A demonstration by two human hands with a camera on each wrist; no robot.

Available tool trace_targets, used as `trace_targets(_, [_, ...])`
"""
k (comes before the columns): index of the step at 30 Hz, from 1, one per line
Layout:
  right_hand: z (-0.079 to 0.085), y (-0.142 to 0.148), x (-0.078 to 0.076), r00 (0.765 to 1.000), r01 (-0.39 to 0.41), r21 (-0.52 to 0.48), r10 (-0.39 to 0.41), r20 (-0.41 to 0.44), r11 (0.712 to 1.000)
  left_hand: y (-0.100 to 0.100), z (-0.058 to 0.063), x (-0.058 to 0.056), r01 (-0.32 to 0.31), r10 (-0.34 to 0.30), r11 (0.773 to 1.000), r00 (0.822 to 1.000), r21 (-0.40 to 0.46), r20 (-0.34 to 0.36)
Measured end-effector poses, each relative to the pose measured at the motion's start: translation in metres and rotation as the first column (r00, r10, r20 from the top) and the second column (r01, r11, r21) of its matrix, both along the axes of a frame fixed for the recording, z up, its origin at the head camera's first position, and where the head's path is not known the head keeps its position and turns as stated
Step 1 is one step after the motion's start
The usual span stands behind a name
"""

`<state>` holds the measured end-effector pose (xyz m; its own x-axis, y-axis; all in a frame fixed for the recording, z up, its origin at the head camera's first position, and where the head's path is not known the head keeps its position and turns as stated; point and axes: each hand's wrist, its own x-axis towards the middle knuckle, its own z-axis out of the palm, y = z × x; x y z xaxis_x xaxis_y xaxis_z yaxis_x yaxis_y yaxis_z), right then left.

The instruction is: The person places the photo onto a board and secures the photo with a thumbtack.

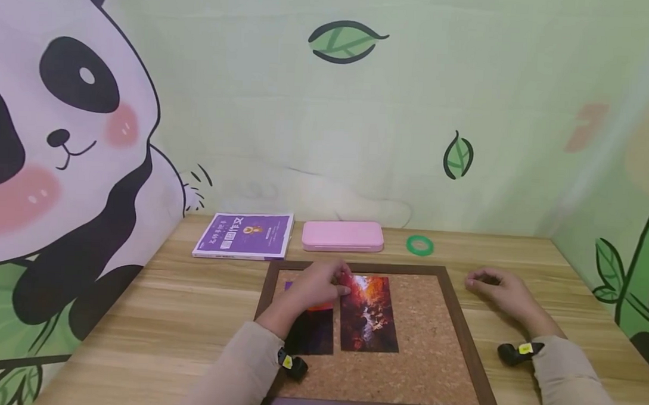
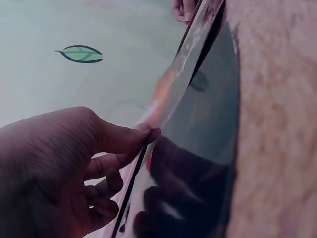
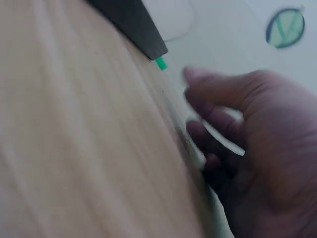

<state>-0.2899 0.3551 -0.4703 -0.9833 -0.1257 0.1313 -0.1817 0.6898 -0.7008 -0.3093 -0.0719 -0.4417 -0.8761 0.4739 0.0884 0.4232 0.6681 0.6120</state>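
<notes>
On the cork board [image 1: 432, 349] lie two picture cards side by side. My left hand [image 1: 317, 283] pinches the right-hand one, a glossy red and orange picture card [image 1: 371, 317], at its upper left corner. In the left wrist view, thumb and forefinger of the left hand [image 2: 99, 148] meet on a card edge. The other picture card [image 1: 314, 333], dark with a purple and orange upper part, is partly hidden under my left hand and wrist. Beyond the board's right side, my right hand [image 1: 506, 292] rests near the table with fingers loosely curled, holding nothing.
A purple and white book [image 1: 250, 235], a pink case [image 1: 342, 236] and a green tape ring [image 1: 420, 246] lie along the back of the wooden table [image 1: 191, 317]. The board has a raised brown frame [image 1: 467, 344]. Behind stands a green wall covering [image 1: 242, 104] with a panda and leaves.
</notes>
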Motion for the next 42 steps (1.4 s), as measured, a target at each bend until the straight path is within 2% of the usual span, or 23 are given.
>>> trace_targets(4, [0.019, -0.017, -0.001, 0.999, -0.041, -0.006, 0.041, -0.031, 0.999, -0.002, -0.002, 0.0, -0.007, 0.006, 0.998, 1.0, -0.058, -0.013])
trace_targets(7, [0.034, -0.04, -0.004, 0.988, -0.138, 0.004, 0.138, -0.071, 0.99, -0.003, -0.004, -0.001, 0.001, -0.003, 0.997, 1.0, -0.072, -0.026])
trace_targets(12, [0.055, -0.08, -0.008, 0.958, -0.277, 0.012, 0.277, -0.077, 0.961, -0.004, -0.006, -0.002, 0.015, -0.018, 0.998, 0.999, -0.065, -0.048])
trace_targets(18, [0.066, -0.12, -0.018, 0.926, -0.363, 0.064, 0.368, -0.086, 0.93, -0.005, -0.01, 0.0, 0.005, -0.01, 0.996, 0.999, -0.084, -0.052])
trace_targets(21, [0.069, -0.139, -0.023, 0.897, -0.424, 0.091, 0.432, -0.098, 0.901, -0.005, -0.011, 0.0, 0.0, -0.007, 0.995, 0.998, -0.096, -0.065])
trace_targets(26, [0.065, -0.164, -0.032, 0.85, -0.522, 0.072, 0.525, -0.031, 0.85, -0.005, -0.01, 0.0, -0.006, 0.0, 0.996, 0.998, -0.09, -0.069])
trace_targets(29, [0.058, -0.173, -0.035, 0.845, -0.535, 0.061, 0.534, 0.031, 0.843, -0.006, -0.01, 0.001, -0.01, 0.003, 0.995, 0.998, -0.095, -0.064])
trace_targets(38, [0.044, -0.192, -0.043, 0.821, -0.567, 0.066, 0.556, 0.128, 0.821, -0.007, -0.011, 0.002, -0.013, 0.005, 0.991, 0.998, -0.135, -0.057])
trace_targets(42, [0.036, -0.191, -0.045, 0.826, -0.556, 0.033, 0.547, 0.138, 0.831, -0.006, -0.011, 0.001, -0.009, 0.0, 0.99, 0.998, -0.139, -0.065])
